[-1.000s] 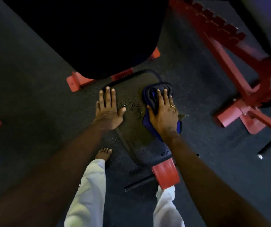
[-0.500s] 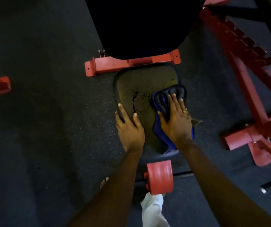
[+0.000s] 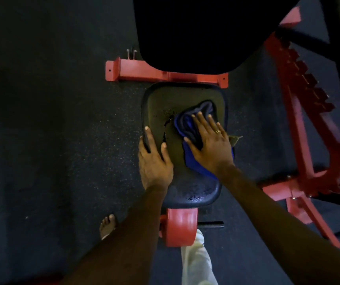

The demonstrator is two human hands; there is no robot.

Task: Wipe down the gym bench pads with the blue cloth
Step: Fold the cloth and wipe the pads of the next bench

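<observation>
- Dark speckled rubber floor (image 3: 62, 140) lies under a red frame (image 3: 165, 76).
- The blue cloth (image 3: 193, 161) sits bunched on the right half of the seat pad (image 3: 165, 103). The right hand (image 3: 210, 149) lies flat on it, fingers straight — pressing, not gripping.
- The left hand (image 3: 154, 163) curls over the pad's left rim, holding it.
- Dark specks remain beside the cloth and the near end glistens — I'd judge the seat half wiped.
- The back pad (image 3: 206, 33) is too dark to judge; likely left to do.
</observation>
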